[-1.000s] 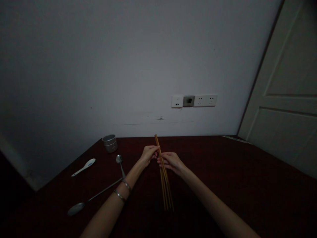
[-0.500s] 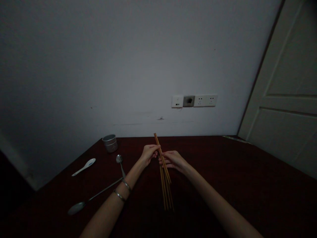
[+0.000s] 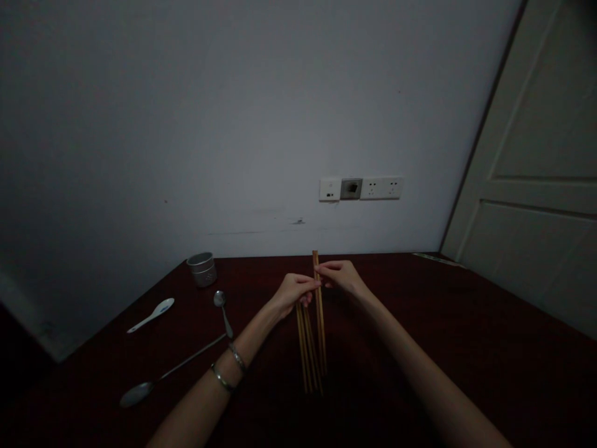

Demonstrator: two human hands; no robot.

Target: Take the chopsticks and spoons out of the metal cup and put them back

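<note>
My left hand (image 3: 296,291) is closed around several wooden chopsticks (image 3: 308,348), whose lower ends fan out toward me over the dark table. Its thumb and fingertip also touch a separate pair of chopsticks (image 3: 320,323) just to the right. My right hand (image 3: 338,274) pinches that pair near its upper end, which points toward the wall. The palm side of both hands is mostly hidden, as are the upper ends of the left bundle.
On the left of the dark red table (image 3: 396,348) stand a metal cup (image 3: 202,270) and a white spoon (image 3: 153,314). A small metal spoon (image 3: 222,311) and a long-handled metal spoon (image 3: 138,394) lie by my left forearm. Wall sockets (image 3: 380,188) sit behind.
My right hand has moved up and to the right, to the top part of the chopstick pair. The pair now stands straighter, apart from the bundle in my left hand.
</note>
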